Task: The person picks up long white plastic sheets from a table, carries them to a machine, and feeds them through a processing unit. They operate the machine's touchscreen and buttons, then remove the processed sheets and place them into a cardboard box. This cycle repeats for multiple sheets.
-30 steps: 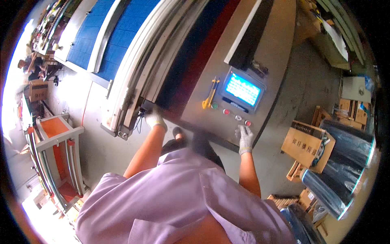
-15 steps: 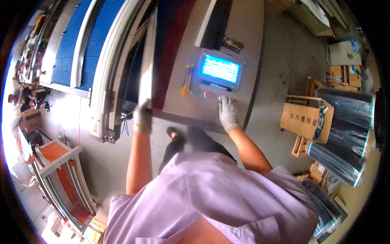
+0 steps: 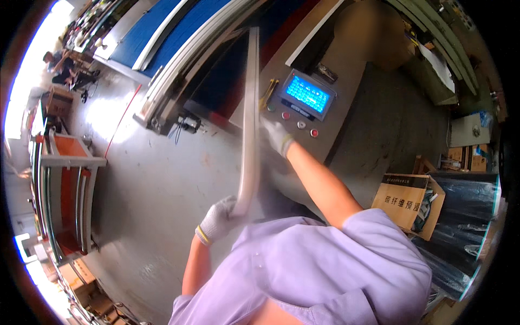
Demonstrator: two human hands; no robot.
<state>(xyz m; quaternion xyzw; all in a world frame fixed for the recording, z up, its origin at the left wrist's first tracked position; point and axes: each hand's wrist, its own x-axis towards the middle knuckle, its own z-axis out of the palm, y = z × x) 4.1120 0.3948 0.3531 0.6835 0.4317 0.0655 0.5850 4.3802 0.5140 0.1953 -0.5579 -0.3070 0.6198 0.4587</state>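
Note:
A long pale bar [image 3: 250,124] stretches from close to my body out over the machine. Its near end is in my left hand [image 3: 218,221], which wears a grey knit glove and is closed round it. My right hand [image 3: 277,138], also gloved, is at the bar's right side by the panel's near edge. Its fingertips are blurred and partly hidden at the bar, so their grip does not show. Just beyond that hand, the grey control panel [image 3: 338,116] carries a lit blue screen [image 3: 307,95], several round buttons and a yellow-handled tool [image 3: 267,95].
On the left are a blue-topped machine [image 3: 157,32] with a metal rail and a wheeled rack [image 3: 70,161]. A cardboard box [image 3: 402,203] and dark plastic-wrapped rolls [image 3: 460,211] stand to the right. Someone sits far left [image 3: 62,67]; another person's blurred head [image 3: 368,32] appears across the panel.
The bar's near end has swung toward my body, with my left hand on it. My right hand has left the panel buttons and moved left to the bar. My view has turned.

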